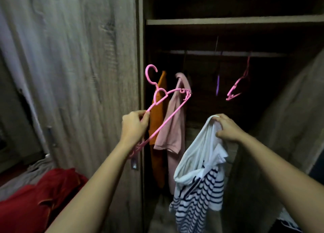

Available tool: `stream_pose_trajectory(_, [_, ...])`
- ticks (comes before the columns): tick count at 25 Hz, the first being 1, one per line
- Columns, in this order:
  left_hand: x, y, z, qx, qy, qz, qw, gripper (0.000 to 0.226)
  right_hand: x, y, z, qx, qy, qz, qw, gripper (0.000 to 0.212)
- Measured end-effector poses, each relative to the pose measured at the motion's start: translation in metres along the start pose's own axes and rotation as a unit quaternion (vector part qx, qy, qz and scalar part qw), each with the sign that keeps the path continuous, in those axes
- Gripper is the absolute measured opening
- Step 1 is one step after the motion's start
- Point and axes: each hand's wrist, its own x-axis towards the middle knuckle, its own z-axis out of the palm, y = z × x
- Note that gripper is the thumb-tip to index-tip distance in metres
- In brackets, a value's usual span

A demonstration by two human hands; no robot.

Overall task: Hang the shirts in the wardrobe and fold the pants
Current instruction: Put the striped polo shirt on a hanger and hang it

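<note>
Clamped in left hand [134, 126]: pink hanger [168, 118], stiff, light, hook up above the grip. Bunched in right hand [228, 127]: neck of striped shirt [198, 180], limp below the grip, before the open wardrobe [228, 21]. Soft, light, floppy; probably best held at neckline, spread for the hanger arm.

We face the open wardrobe [141, 57]. Our left hand [134, 126] holds a hanger [168, 120] at the left of the opening, in front of two hung shirts [175, 127]. Our right hand [228, 129] holds a shirt [199, 162] to their right. Behind, a rail [201, 52] runs under a shelf [228, 20] — a spare hanger [235, 89] hangs from it at the right. A heap of clothes [43, 189] lies low at our left.
</note>
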Motion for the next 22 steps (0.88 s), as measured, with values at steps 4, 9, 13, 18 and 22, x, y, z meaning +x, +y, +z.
stream_pose_trajectory(4, [-0.031, -0.039, -0.064, -0.017, -0.032, 0.007, 0.999, 0.02, 0.004, -0.02, 0.002, -0.033, -0.002, 0.02, 0.999, 0.068])
stream_pose_trajectory(9, [-0.048, -0.055, -0.098, -0.035, -0.086, 0.067, 0.993, 0.014, -0.003, -0.049, -0.014, -0.06, 0.004, 0.009, 0.998, 0.067])
stream_pose_trajectory(13, [-0.054, -0.045, -0.08, -0.059, -0.088, 0.146, 0.984, 0.028, -0.016, -0.107, -0.022, -0.176, 0.019, -0.107, 0.978, 0.066])
stream_pose_trajectory(18, [-0.056, -0.038, -0.044, -0.157, -0.024, 0.136, 0.978, 0.029, -0.027, -0.149, -0.043, -0.23, 0.093, -0.252, 0.935, 0.053])
stream_pose_trajectory(22, [-0.041, -0.027, -0.044, -0.152, 0.044, 0.181, 0.971, 0.03, -0.028, -0.119, -0.059, -0.288, 0.241, -0.343, 0.861, 0.036])
